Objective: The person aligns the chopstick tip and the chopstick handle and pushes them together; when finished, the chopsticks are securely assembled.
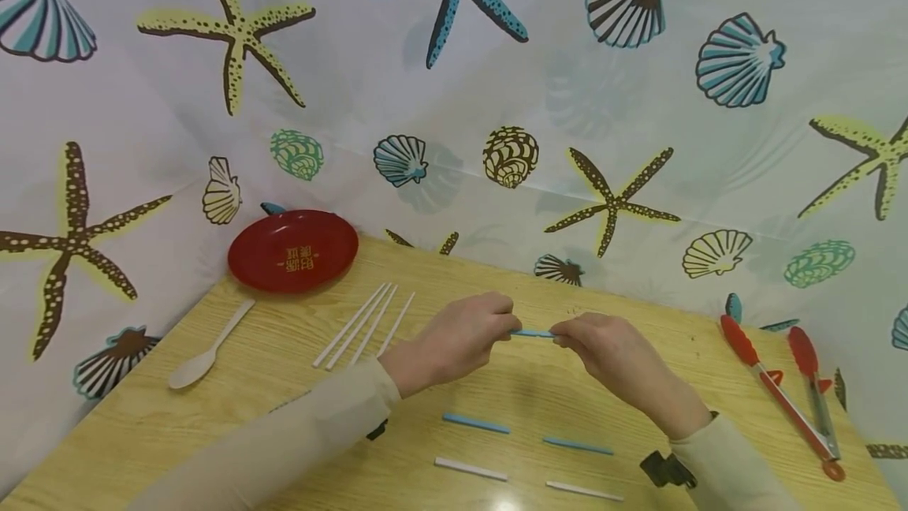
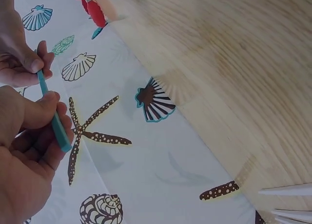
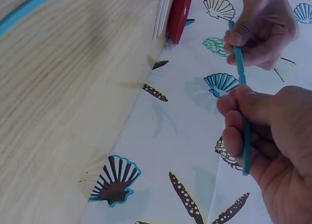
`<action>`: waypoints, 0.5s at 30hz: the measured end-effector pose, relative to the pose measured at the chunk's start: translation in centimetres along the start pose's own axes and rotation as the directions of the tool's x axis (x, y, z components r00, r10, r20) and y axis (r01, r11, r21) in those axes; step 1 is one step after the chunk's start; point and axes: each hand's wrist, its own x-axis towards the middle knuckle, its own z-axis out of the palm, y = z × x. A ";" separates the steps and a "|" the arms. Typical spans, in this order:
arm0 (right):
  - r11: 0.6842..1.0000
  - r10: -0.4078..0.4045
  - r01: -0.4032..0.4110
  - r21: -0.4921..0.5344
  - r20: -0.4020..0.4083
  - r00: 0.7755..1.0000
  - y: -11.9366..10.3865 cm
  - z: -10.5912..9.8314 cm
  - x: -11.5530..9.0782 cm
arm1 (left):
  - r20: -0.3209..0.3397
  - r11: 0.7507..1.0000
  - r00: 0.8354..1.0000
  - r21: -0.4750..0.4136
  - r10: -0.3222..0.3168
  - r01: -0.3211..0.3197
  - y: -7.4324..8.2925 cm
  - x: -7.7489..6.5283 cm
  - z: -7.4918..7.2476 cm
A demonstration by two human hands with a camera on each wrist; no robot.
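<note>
My left hand point(image 1: 464, 337) and right hand point(image 1: 620, 361) hold a thin blue stick point(image 1: 534, 333) level above the table, one at each end. Thumb and fingers of both hands pinch it, with a short length bare between them. In the right wrist view, the blue stick point(image 3: 240, 68) shows a small notch in that bare stretch. Below the hands lie two shorter blue pieces, a left one point(image 1: 477, 423) and a right one point(image 1: 578, 445). Nearer the front are two short white pieces, a left one point(image 1: 471, 469) and a right one point(image 1: 584, 491).
Several long white sticks point(image 1: 352, 326) lie left of my left hand. A red oval plate point(image 1: 293, 251) stands at the back left, with a pale spoon point(image 1: 210, 349) before it. Red-tipped tongs point(image 1: 787, 400) lie at the right. A patterned cloth point(image 1: 454, 101) hangs behind the table.
</note>
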 end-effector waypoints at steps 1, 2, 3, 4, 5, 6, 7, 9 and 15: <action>1.000 -0.019 0.019 -0.007 -0.018 1.000 0.0 0.0 0.0 | -0.013 1.000 1.000 -0.004 0.008 -0.008 0.0 0.0 0.1; 0.999 -0.035 0.034 -0.015 -0.037 0.999 -0.1 0.0 0.0 | -0.027 1.000 1.000 -0.011 0.015 -0.016 0.0 0.1 0.1; 0.999 -0.048 0.047 -0.017 -0.057 0.997 -0.1 0.1 0.0 | -0.045 1.000 0.999 -0.018 0.023 -0.024 0.0 0.1 0.2; 0.998 -0.057 0.056 -0.019 -0.073 0.996 -0.1 0.1 0.0 | -0.064 0.999 0.998 -0.027 0.030 -0.032 0.0 0.2 0.2; 0.998 -0.063 0.062 -0.018 -0.087 0.994 -0.1 0.1 0.0 | -0.080 0.999 0.996 -0.033 0.036 -0.039 0.0 0.2 0.3; 0.998 -0.067 0.065 -0.016 -0.100 0.993 -0.1 0.2 0.0 | -0.096 0.998 0.994 -0.037 0.044 -0.047 0.0 0.3 0.4; 0.998 -0.070 0.068 -0.015 -0.109 0.992 -0.1 0.2 0.0 | -0.108 0.997 0.993 -0.044 0.051 -0.056 0.0 0.3 0.4; 0.997 -0.079 0.079 -0.006 -0.114 0.990 -0.3 0.4 -0.1 | -0.121 0.995 0.990 -0.059 0.068 -0.076 -0.1 0.3 0.5; 0.996 -0.091 0.090 -0.012 -0.113 0.989 -0.7 0.8 -0.1 | -0.124 0.990 0.988 -0.092 0.096 -0.108 0.0 0.1 0.6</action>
